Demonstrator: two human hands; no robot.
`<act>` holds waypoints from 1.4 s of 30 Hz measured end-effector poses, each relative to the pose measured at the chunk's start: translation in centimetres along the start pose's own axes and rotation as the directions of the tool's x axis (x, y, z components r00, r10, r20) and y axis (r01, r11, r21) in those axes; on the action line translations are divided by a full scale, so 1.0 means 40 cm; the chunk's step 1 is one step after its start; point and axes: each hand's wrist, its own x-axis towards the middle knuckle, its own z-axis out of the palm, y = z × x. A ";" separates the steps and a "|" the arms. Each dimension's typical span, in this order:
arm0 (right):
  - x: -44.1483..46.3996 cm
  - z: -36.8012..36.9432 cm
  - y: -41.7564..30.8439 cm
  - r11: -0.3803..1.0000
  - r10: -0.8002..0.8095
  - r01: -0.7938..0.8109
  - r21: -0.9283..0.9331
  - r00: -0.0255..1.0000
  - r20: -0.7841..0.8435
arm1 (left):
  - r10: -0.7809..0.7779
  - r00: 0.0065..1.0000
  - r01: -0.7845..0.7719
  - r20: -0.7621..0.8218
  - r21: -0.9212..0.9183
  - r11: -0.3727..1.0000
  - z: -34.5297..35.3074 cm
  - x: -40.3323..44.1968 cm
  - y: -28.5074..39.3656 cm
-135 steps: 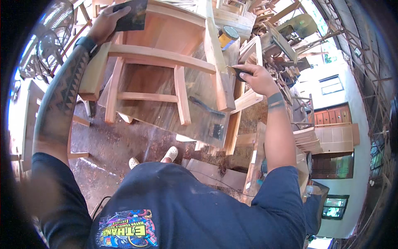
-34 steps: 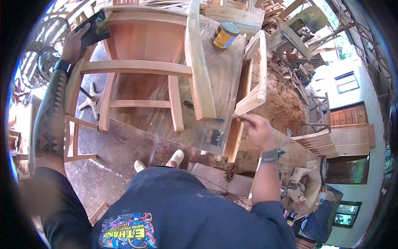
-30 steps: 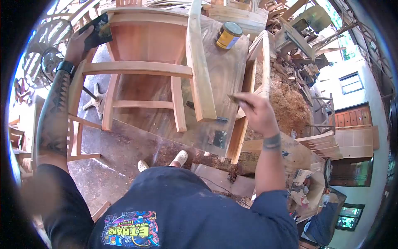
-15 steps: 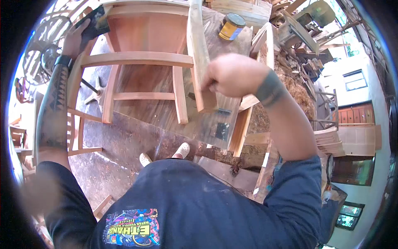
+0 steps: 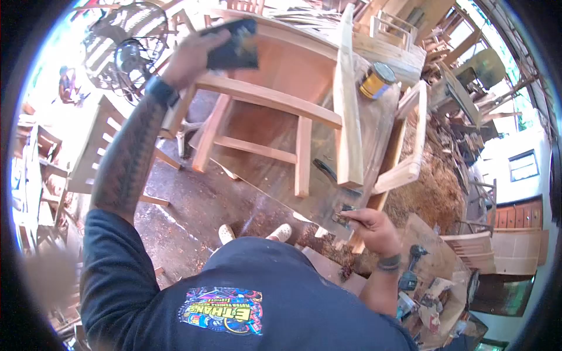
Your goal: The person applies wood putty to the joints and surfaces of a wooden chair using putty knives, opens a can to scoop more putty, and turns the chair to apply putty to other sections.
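Observation:
My left hand [image 5: 188, 59], raised at the upper left, grips a dark flat rectangular board [image 5: 234, 45] with a yellowish smear on it. The board is above the seat end of an unfinished wooden chair [image 5: 269, 99], which lies on a wooden tabletop [image 5: 269, 175]. My right hand [image 5: 379, 233] is at the table's near right corner, thumb and fingers pinched on a small dark flat piece [image 5: 346, 215]; its exact kind is unclear. A black-handled brush [image 5: 325, 169] lies close by, partly behind the chair's leg [image 5: 350, 128].
A yellow-labelled can [image 5: 377, 81] stands on the tabletop beyond the chair. At right are another wooden frame [image 5: 404, 172], a sawdust heap [image 5: 442, 181] and a cordless drill [image 5: 411, 269]. A standing fan [image 5: 132, 55] and a slatted chair [image 5: 96, 146] are at left.
My right hand has dropped from beside the chair leg to the table corner and taken hold of the small dark piece. My left hand has carried the board inward over the chair. The view has shifted.

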 end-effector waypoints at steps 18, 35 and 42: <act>0.264 0.427 -0.399 0.487 -0.025 0.525 0.698 0.807 -0.590 | -0.360 0.895 0.343 0.265 -0.923 0.175 0.173 -0.626 0.052; 0.273 0.472 -0.521 0.806 -0.528 0.455 -0.378 0.842 -0.113 | -0.432 0.900 0.219 0.051 -0.911 0.349 0.049 -0.718 0.016; 0.273 0.459 -0.473 0.869 -0.366 0.314 -0.382 0.928 -0.070 | -0.405 0.914 0.165 -0.027 -0.887 0.432 0.075 -0.715 0.015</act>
